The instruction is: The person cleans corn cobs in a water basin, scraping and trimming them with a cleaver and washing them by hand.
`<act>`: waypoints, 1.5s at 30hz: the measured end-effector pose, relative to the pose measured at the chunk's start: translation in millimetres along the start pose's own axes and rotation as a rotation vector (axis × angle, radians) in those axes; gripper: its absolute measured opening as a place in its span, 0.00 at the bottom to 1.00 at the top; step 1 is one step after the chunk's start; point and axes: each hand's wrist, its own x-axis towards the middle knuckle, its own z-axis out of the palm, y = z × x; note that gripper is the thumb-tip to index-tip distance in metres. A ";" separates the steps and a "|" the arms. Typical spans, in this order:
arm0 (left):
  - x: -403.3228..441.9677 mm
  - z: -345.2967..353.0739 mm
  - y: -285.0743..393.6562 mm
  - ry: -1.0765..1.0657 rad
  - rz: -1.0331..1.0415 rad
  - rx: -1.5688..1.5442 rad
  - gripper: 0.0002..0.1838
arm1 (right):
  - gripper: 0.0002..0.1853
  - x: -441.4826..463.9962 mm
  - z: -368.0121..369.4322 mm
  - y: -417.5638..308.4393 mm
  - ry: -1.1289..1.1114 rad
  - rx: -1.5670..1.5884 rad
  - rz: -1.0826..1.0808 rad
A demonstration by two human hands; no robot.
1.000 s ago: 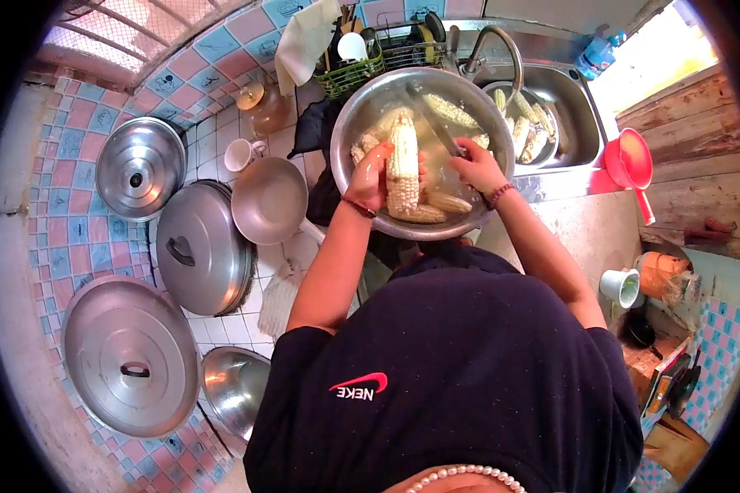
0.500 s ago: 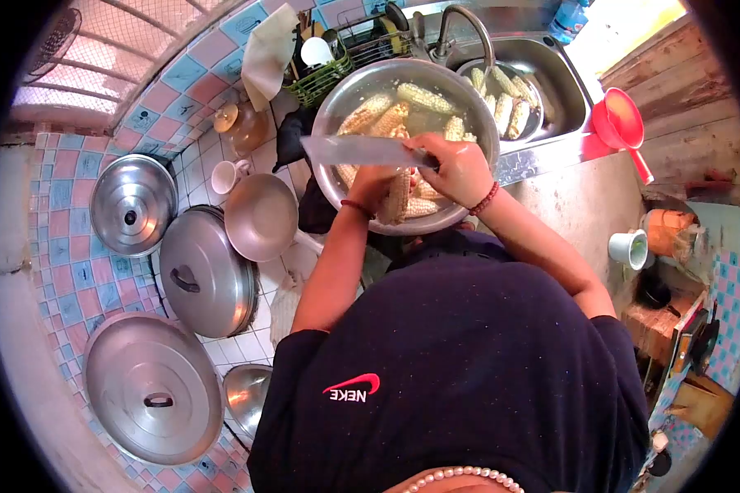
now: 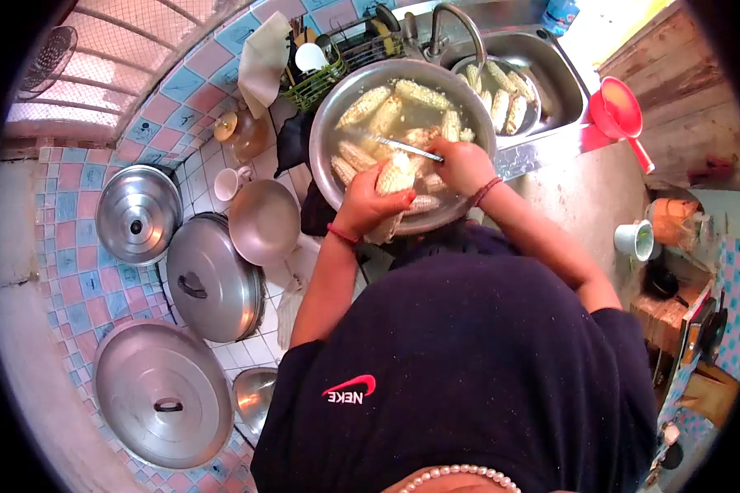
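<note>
My left hand point(image 3: 363, 201) grips a pale corn cob point(image 3: 396, 176) near the front rim of a large metal basin point(image 3: 321, 156). In my right hand point(image 3: 466, 167) is a knife point(image 3: 403, 148), its blade edge-on to my view and pointing left above the basin. The right fingers are wrapped round the handle, which they mostly hide. Several more cobs, among them one at the back point(image 3: 423, 94), lie in cloudy water in the basin. The blade passes just beyond the held cob; I cannot tell whether they touch.
Behind the basin are a curved faucet point(image 3: 460, 12) and a sink point(image 3: 563, 78), with a bowl of cobs point(image 3: 518, 94) inside. A red dipper point(image 3: 617, 111) is at the right. Pot lids point(image 3: 164, 394), a covered pot point(image 3: 210, 283) and a bowl point(image 3: 263, 222) stand at the left.
The knife has turned from showing its broad side to edge-on and dropped lower. My left hand has shifted slightly left, bringing the held cob into clearer view.
</note>
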 end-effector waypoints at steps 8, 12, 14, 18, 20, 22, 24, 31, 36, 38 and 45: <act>13.6 -8.3 -5.6 -0.082 0.092 -0.303 0.26 | 0.10 -6.3 -1.9 13.1 0.119 0.376 0.139; 42.7 -2.8 -4.2 0.083 0.198 -0.663 0.27 | 0.07 -3.0 8.1 26.4 0.185 0.519 0.158; 61.5 -5.0 -3.8 0.108 0.163 -0.820 0.29 | 0.10 -3.6 0.9 23.9 0.088 0.664 0.314; 88.0 -15.4 -9.7 -0.025 0.092 -1.140 0.28 | 0.11 -3.8 -13.0 13.1 0.043 0.869 0.423; 97.7 -16.5 -19.6 -0.087 0.074 -1.200 0.28 | 0.09 -5.4 -12.7 11.6 0.056 0.925 0.349; 107.2 -17.1 -29.5 -0.045 0.028 -1.218 0.30 | 0.09 -6.4 -15.7 10.2 0.065 0.952 0.296; 108.7 -11.9 -26.7 0.071 -0.060 -1.235 0.30 | 0.09 -8.7 -21.5 3.6 0.063 0.953 0.268; 102.9 -5.0 -34.4 -0.169 -0.075 -1.562 0.28 | 0.13 -10.0 -35.8 -9.1 0.074 0.944 0.245; 105.8 -10.9 -47.3 -0.178 -0.102 -1.688 0.27 | 0.15 -7.0 -40.1 -9.2 0.083 0.888 0.228; 101.7 -14.2 -48.0 -0.108 -0.062 -1.469 0.25 | 0.17 -5.8 -33.2 -2.2 0.109 0.863 0.224; 129.7 -29.8 -68.8 0.380 0.026 0.156 0.32 | 0.23 1.2 -25.2 28.2 0.247 0.416 0.150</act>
